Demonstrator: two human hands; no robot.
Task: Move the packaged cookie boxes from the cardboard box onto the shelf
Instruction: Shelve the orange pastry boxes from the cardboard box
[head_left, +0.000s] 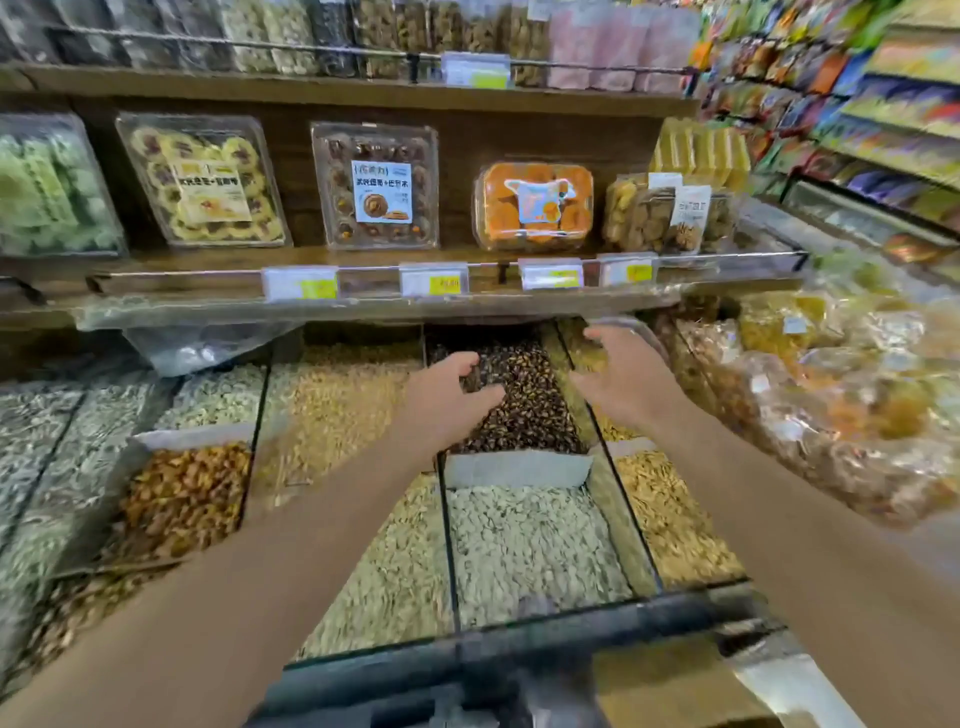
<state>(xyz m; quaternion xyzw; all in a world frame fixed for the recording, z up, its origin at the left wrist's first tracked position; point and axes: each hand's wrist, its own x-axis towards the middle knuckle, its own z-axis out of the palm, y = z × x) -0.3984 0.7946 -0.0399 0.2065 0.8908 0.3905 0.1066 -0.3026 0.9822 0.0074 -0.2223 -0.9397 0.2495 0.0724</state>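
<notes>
On the wooden shelf (218, 260) the cookie boxes stood in a row, each a clear plastic pack leaning back against the dark rear panel with its labelled face turned outward. From the left: a green box (49, 192), blurred and cut off by the frame edge; a yellow box (202, 182) of pale round cookies with dark centres, its long axis tilted so the top leaned left; a brown box (376, 187) of dark cookies with a white and blue label, nearly square and upright; an orange box (535, 208), smaller, with its long axis lying level along the shelf; and a mixed box (670, 218) of tan cookies with a tall white label, just beside taller yellow packs (698, 148). Price tags (434, 279) hung along the shelf's front rail.

Below, both arms reached forward over bulk bins (530, 540) of seeds and nuts. The left hand (449, 400) hung with fingers loosely curled, holding nothing. The right hand (621, 371) was spread, fingers apart, also holding nothing, near a blurred clear pack edge under the shelf; contact could not be told. Bagged snacks (841, 405) lay at the right.
</notes>
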